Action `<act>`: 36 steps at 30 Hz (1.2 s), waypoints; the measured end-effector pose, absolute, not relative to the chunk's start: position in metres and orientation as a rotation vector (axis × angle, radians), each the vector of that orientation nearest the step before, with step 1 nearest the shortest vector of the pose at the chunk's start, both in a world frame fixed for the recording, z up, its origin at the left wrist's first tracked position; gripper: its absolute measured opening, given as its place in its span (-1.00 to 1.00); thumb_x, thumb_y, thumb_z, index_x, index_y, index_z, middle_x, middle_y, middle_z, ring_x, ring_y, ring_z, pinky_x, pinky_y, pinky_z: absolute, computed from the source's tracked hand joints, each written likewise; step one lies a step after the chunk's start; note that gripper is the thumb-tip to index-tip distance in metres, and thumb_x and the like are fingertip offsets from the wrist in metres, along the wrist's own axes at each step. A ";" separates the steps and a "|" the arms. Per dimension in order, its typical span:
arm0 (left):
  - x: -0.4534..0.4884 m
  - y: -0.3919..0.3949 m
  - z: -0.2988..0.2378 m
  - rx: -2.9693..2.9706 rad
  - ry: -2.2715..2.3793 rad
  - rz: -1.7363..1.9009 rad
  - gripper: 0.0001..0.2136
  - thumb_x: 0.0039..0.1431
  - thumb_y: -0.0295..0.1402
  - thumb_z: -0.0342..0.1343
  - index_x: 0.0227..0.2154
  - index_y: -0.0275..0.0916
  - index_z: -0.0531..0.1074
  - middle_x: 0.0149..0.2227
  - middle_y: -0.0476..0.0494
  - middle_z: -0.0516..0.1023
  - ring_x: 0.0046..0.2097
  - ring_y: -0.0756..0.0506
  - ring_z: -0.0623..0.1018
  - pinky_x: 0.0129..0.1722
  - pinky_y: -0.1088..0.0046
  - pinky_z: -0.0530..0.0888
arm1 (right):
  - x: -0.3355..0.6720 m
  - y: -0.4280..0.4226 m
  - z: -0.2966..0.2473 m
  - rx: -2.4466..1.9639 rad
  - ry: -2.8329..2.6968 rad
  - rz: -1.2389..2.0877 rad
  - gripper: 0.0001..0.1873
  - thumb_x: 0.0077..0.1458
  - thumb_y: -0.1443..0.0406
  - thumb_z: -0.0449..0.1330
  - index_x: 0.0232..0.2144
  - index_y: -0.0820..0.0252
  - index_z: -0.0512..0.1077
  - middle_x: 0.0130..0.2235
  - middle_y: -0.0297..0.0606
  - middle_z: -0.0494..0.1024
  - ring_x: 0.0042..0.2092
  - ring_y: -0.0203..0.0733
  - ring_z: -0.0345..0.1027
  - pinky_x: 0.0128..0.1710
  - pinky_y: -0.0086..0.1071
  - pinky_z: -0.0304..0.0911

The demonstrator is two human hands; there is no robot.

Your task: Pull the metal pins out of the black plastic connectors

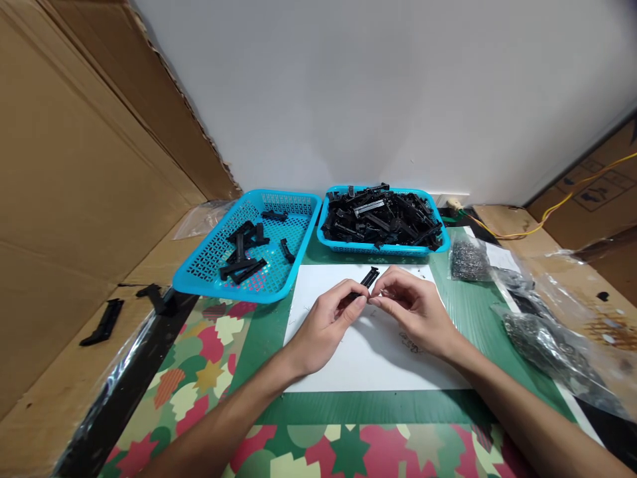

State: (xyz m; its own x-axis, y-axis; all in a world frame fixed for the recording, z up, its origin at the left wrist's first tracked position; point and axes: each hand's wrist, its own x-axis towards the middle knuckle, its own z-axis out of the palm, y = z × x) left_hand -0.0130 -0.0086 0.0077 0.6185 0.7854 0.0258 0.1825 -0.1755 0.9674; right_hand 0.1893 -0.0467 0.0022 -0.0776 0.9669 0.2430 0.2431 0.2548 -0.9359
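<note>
My left hand is closed round a slim black plastic part, whose slotted far end sticks out beyond the fingers. Close against it, my right hand pinches with thumb and forefinger at the near end of the part. Whatever sits between those fingertips is too small to make out. Both hands are over a white sheet on the table. On the sheet, partly under my right hand, is a cluster of small dark squiggly shapes; I cannot tell whether they are loose pieces or marks.
A blue basket at left holds several black parts. Another blue basket, behind the sheet, is heaped with them. Two more black parts lie far left on cardboard. Clear bags of small metal pieces lie at right, near a yellow cable.
</note>
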 end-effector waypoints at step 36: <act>-0.014 -0.006 -0.011 1.723 0.803 0.868 -0.47 0.24 -0.48 0.34 0.26 -0.15 0.43 -0.21 -0.02 0.72 -0.18 -0.05 0.60 -0.16 0.49 0.39 | 0.193 -0.052 -0.005 -0.975 -1.696 0.568 -0.73 0.07 0.53 0.32 -0.52 0.16 0.38 -0.45 -0.41 0.34 -0.44 -0.34 0.26 -0.46 -0.46 0.14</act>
State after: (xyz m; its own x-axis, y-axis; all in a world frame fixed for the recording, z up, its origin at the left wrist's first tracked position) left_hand -0.0143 -0.0056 -0.0113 0.5208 0.8347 0.1789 0.1128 -0.2750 0.9548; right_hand 0.1928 -0.0523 -0.0046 -0.1177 0.8267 0.5502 0.3288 0.5552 -0.7639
